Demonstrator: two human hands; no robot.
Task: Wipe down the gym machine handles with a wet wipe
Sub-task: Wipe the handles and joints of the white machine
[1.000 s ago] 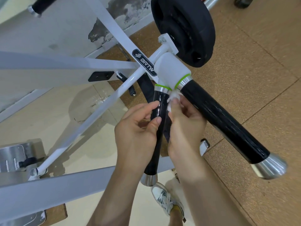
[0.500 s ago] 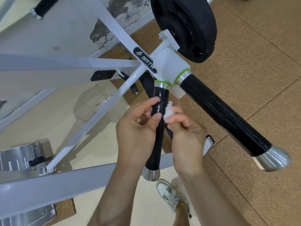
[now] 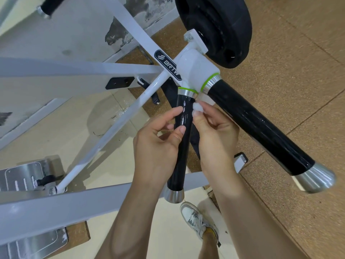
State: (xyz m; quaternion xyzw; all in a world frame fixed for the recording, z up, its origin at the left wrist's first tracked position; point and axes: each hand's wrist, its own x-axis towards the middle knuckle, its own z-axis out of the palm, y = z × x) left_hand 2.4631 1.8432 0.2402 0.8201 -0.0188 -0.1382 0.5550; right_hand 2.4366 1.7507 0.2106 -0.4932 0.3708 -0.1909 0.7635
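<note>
Cork-brown and cream floor (image 3: pixel 298 71) tiles spread beneath a white gym machine, with a person's white trainer (image 3: pixel 196 217) planted at the bottom of the view. Closest to the camera, the left hand (image 3: pixel 155 146) holds the thin black handle (image 3: pixel 179 165) about halfway along, index finger and thumb curled lightly round it from the left. Just across the bar, the right hand (image 3: pixel 214 133) pinches a bunched white wet wipe (image 3: pixel 198 107) in its fingers (image 3: pixel 208 111) and holds it against the handle's right side, just below the steel collar and green ring at the top. A thicker black handle (image 3: pixel 261 126) angles away to the right from the same white joint (image 3: pixel 196 68), ending in a steel cap. Beyond the joint hangs a black weight plate (image 3: pixel 214 25), and the machine's white frame (image 3: pixel 115 120) runs off left toward a scuffed wall (image 3: pixel 56 43).
</note>
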